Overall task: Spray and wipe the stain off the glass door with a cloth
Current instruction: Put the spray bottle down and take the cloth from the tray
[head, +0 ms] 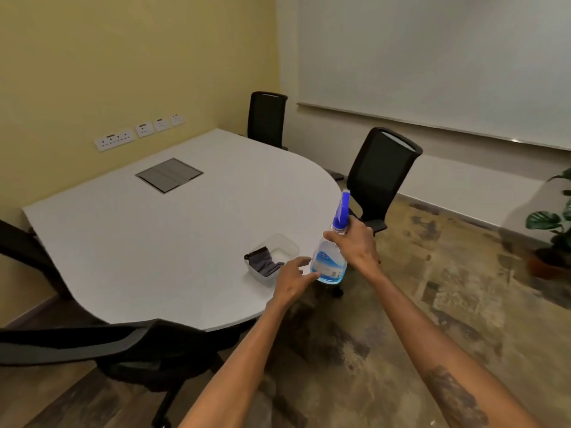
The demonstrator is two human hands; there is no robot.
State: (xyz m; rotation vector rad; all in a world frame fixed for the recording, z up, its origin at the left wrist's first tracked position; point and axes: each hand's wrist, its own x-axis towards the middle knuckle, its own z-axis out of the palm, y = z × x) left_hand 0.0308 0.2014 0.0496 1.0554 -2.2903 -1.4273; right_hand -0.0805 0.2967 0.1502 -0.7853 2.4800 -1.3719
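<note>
My right hand (355, 242) grips the neck of a clear spray bottle (329, 264) with blue liquid and a blue trigger head, held at the table's right edge. Just left of the bottle's base, my left hand (293, 278) hovers with its fingers spread, empty. A dark grey cloth (265, 262) lies folded in a clear plastic tub (285, 244) on the white table (154, 242), close to my left hand. No glass door is in view.
Black mesh chairs stand around the table: one at the near left (123, 350), one at the right (381, 171), one at the far end (267, 117). A whiteboard (432, 57) covers the right wall. A potted plant (553, 233) stands at the far right on patterned carpet.
</note>
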